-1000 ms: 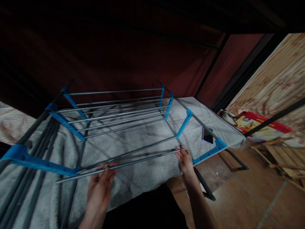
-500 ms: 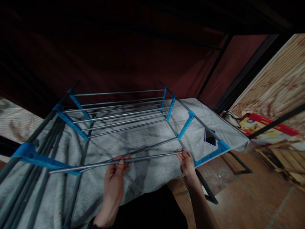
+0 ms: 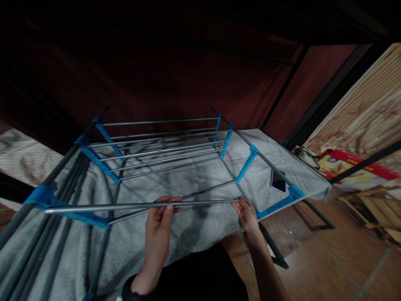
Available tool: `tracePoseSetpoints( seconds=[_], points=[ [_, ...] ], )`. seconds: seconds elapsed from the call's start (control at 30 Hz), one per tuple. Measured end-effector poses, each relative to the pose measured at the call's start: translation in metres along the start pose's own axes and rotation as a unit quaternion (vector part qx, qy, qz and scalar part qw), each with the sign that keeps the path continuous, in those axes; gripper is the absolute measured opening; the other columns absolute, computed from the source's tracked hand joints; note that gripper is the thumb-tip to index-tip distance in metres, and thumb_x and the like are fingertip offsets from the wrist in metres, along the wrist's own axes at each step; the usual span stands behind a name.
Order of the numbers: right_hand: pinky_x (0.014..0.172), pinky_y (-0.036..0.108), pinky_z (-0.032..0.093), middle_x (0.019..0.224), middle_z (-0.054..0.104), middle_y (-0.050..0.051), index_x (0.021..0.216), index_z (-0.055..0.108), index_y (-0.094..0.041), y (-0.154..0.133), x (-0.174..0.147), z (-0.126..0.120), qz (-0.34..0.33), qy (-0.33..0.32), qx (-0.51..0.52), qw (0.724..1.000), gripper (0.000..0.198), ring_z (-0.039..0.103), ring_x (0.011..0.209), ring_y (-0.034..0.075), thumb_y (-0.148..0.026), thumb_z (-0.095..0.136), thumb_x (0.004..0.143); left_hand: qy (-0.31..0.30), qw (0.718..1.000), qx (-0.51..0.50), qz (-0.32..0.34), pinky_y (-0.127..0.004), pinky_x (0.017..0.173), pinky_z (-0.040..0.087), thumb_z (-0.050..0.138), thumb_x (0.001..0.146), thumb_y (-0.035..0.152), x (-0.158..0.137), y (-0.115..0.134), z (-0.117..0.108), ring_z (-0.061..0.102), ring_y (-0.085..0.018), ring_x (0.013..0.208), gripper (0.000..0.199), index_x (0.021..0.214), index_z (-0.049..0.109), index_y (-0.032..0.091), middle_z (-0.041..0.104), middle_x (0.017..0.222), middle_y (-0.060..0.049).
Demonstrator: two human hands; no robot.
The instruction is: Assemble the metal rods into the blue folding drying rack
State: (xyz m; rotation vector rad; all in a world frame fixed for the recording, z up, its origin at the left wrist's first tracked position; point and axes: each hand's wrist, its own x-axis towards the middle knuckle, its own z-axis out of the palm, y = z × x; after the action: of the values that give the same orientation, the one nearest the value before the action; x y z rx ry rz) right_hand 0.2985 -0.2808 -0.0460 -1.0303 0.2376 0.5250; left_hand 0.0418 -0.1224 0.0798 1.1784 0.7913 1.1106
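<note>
A grey metal rod (image 3: 122, 206) lies across both my hands. My left hand (image 3: 160, 215) pinches it near its middle, thumb on the near side. At its right end, the fingers of my right hand (image 3: 245, 212) close round the tip. The rod's left end sticks out over a blue plastic bracket (image 3: 87, 218). Around it stands a rack frame of dark tubes with blue brackets, such as the right one (image 3: 246, 166). Several metal rods (image 3: 166, 150) span the frame farther back. Another rod (image 3: 208, 190) sits low behind the held one.
Grey fuzzy cloth (image 3: 191, 230) covers the surface under the rack. A phone (image 3: 278, 180) lies on it at right. Beyond the edge are a red and yellow box (image 3: 354, 167) and a wooden slatted piece (image 3: 376, 213) by the tiled floor. Loose dark tubes (image 3: 62, 196) lie at left.
The held rod's left end has risen and swung left, now above the left bracket. My left hand has lifted slightly with it. My right hand stays at the right end.
</note>
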Motion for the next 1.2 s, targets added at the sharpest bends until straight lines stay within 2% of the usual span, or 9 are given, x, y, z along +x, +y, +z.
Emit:
tracePoseSetpoints(
  seconds=[0.2,0.4,0.6,0.73,0.83,0.93,1.07,1.2],
  points=[
    [0.074,0.028,0.067,0.075,0.077,0.002,0.096,0.071,-0.019,0.004,-0.005,0.002,0.015,-0.053,-0.06,0.997,0.03,0.076,0.072,0.017,-0.022,0.083,0.069,-0.021,0.999,0.016,0.04,-0.037,0.092,0.059,0.076,0.092,0.052,0.006,0.014,0.01,0.075,-0.022,0.1,0.042,0.119,0.064,0.022,0.08,0.106,-0.007],
    [0.075,0.029,0.064,0.085,0.079,0.005,0.103,0.073,-0.019,0.014,-0.021,0.016,0.024,-0.096,-0.118,0.988,0.041,0.075,0.075,0.017,-0.036,0.084,0.067,-0.024,0.996,0.013,0.082,-0.036,0.096,0.058,0.068,0.099,0.05,0.016,0.024,0.016,0.075,-0.021,0.103,0.038,0.125,0.066,0.022,0.08,0.106,-0.006],
    [0.07,0.036,0.061,0.084,0.077,0.008,0.106,0.074,-0.016,0.024,-0.037,0.033,0.052,-0.161,-0.239,0.956,0.054,0.07,0.07,0.02,-0.045,0.087,0.063,-0.04,0.995,0.016,0.086,-0.037,0.1,0.056,0.066,0.101,0.05,0.021,0.028,0.019,0.074,-0.021,0.104,0.042,0.131,0.066,0.022,0.078,0.105,-0.005],
    [0.07,0.038,0.059,0.079,0.074,0.006,0.095,0.076,-0.018,0.028,-0.046,0.042,0.057,-0.212,-0.31,0.925,0.044,0.066,0.071,0.021,-0.044,0.088,0.061,-0.043,0.994,0.045,0.09,-0.038,0.103,0.053,0.064,0.102,0.05,0.022,0.028,0.019,0.072,-0.021,0.105,0.043,0.133,0.065,0.021,0.077,0.105,-0.005],
    [0.068,0.036,0.058,0.07,0.066,0.003,0.077,0.071,-0.021,0.034,-0.053,0.047,0.057,-0.267,-0.37,0.888,0.032,0.062,0.068,0.02,-0.048,0.084,0.065,-0.048,0.993,0.053,0.094,-0.037,0.104,0.051,0.062,0.102,0.05,0.022,0.028,0.018,0.071,-0.021,0.103,0.042,0.132,0.065,0.021,0.076,0.101,-0.004],
    [0.064,0.032,0.052,0.064,0.058,0.0,0.066,0.063,-0.023,0.041,-0.06,0.049,0.042,-0.326,-0.445,0.833,0.03,0.056,0.063,0.017,-0.049,0.076,0.075,-0.054,0.992,0.063,0.1,-0.036,0.102,0.051,0.061,0.103,0.049,0.022,0.027,0.018,0.071,-0.02,0.1,0.04,0.132,0.065,0.02,0.076,0.097,-0.004],
    [0.061,0.027,0.044,0.061,0.053,-0.003,0.07,0.061,-0.023,0.049,-0.071,0.052,0.011,-0.38,-0.542,0.75,0.024,0.053,0.059,0.014,-0.037,0.065,0.088,-0.06,0.992,0.06,0.093,-0.035,0.099,0.052,0.061,0.103,0.047,0.02,0.025,0.019,0.07,-0.019,0.097,0.039,0.13,0.065,0.02,0.075,0.095,-0.003],
    [0.061,0.026,0.036,0.062,0.057,-0.003,0.07,0.063,-0.021,0.053,-0.085,0.06,-0.057,-0.422,-0.624,0.655,0.023,0.055,0.063,0.013,-0.029,0.065,0.092,-0.064,0.993,0.046,0.083,-0.035,0.095,0.053,0.062,0.102,0.047,0.018,0.02,0.018,0.07,-0.019,0.093,0.037,0.126,0.067,0.02,0.075,0.093,-0.003]
  ],
)
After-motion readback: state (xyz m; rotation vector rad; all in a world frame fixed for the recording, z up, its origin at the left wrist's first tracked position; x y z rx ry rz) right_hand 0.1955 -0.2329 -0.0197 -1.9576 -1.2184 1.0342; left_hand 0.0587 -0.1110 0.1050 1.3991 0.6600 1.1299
